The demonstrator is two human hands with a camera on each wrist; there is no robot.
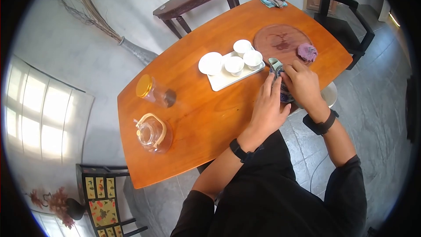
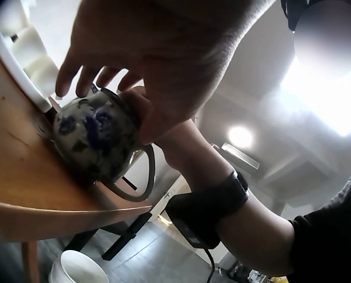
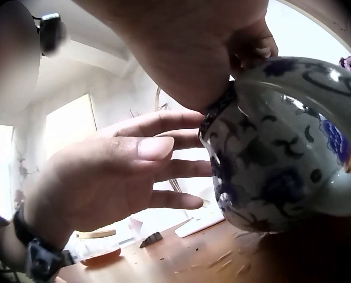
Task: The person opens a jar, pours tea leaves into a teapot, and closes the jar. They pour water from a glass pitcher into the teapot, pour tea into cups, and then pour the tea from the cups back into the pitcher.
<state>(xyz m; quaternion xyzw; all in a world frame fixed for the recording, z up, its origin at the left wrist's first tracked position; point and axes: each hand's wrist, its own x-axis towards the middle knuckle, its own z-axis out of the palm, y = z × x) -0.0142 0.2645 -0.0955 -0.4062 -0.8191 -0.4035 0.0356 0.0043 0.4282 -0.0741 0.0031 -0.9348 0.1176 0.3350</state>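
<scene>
A teapot (image 1: 286, 95) with blue flowers is at the table's near right edge, mostly covered by the hands in the head view. My left hand (image 1: 268, 110) has its fingers extended, their tips against the pot's side near the rim. From above, my right hand (image 1: 303, 83) curls its fingers at the pot's top; what lies beneath them is hidden. In the left wrist view the pot (image 2: 96, 138) shows its round body and looped handle (image 2: 149, 177). The right wrist view shows the pot (image 3: 264, 171) close up, with my left hand (image 3: 104, 177) beside it, thumb apart.
Left of the pot, a white tray (image 1: 217, 83) holds white cups. A round wooden board (image 1: 274, 41) with a purple cloth (image 1: 307, 52) lies beyond. Farther left stand a glass jar (image 1: 151, 92) and a glass kettle (image 1: 151, 136). A white bucket (image 2: 81, 271) is below the table edge.
</scene>
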